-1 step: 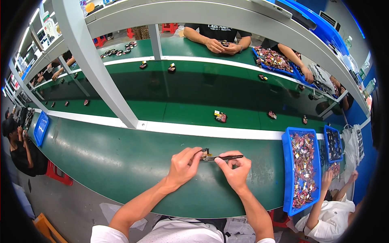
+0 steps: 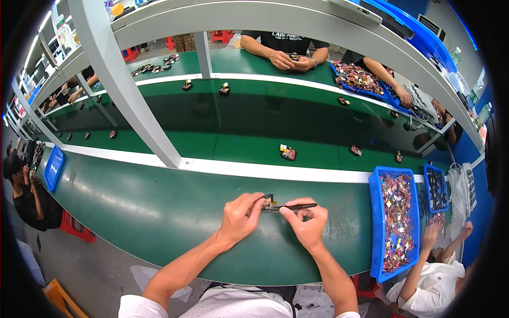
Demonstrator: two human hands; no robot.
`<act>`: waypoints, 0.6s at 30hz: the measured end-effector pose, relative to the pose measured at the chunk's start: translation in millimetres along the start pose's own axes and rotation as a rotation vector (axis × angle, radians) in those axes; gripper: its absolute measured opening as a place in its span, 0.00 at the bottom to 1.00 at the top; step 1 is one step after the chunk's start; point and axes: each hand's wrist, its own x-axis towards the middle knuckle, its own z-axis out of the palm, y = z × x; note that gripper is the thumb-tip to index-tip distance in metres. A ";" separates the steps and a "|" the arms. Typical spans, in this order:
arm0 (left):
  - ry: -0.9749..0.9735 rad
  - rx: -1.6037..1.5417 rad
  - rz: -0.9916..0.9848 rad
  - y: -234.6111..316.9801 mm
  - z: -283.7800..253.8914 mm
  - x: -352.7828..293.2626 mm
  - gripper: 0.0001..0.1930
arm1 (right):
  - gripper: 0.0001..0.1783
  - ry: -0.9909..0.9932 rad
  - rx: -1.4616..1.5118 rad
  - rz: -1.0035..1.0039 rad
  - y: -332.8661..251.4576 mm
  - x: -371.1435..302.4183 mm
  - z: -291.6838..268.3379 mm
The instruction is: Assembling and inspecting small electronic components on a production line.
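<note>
Over the green bench top, my left hand [image 2: 241, 216] is closed, pinching a small dark electronic part [image 2: 270, 201] with a yellowish patch between thumb and fingertips. My right hand [image 2: 308, 222] grips black tweezers [image 2: 303, 205], which lie almost level. Their narrow end points left and reaches the part at my left fingertips. Whether the tips touch or grip it is too small to tell. Both hands are close together near the middle of the bench, and my left fingers partly cover the part.
A blue tray [image 2: 377, 228] full of small red and yellow parts stands to my right, with a smaller blue tray [image 2: 427, 177] beyond. Parts [image 2: 289, 153] lie spaced along the green conveyor [image 2: 238, 146]. A grey post [image 2: 127, 85] rises ahead left. Co-workers sit opposite and at right.
My right hand and the tweezers have shifted very slightly left. The hands of the co-worker at right have moved a little. My left hand stays in place.
</note>
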 end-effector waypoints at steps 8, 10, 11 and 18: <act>-0.021 0.015 0.036 -2.0 1.2 -0.4 0.05 | 0.10 -0.017 -0.098 -0.065 -1.2 -0.8 4.6; -0.016 0.014 0.042 -2.5 1.1 -0.4 0.05 | 0.10 -0.024 -0.149 -0.093 -2.6 -1.2 4.2; -0.018 0.018 0.043 -2.8 0.8 -0.3 0.05 | 0.10 -0.025 -0.149 -0.093 -3.0 -0.9 4.5; -0.020 0.023 0.001 -1.0 1.1 -1.4 0.05 | 0.09 -0.023 -0.192 -0.235 -7.7 0.2 7.0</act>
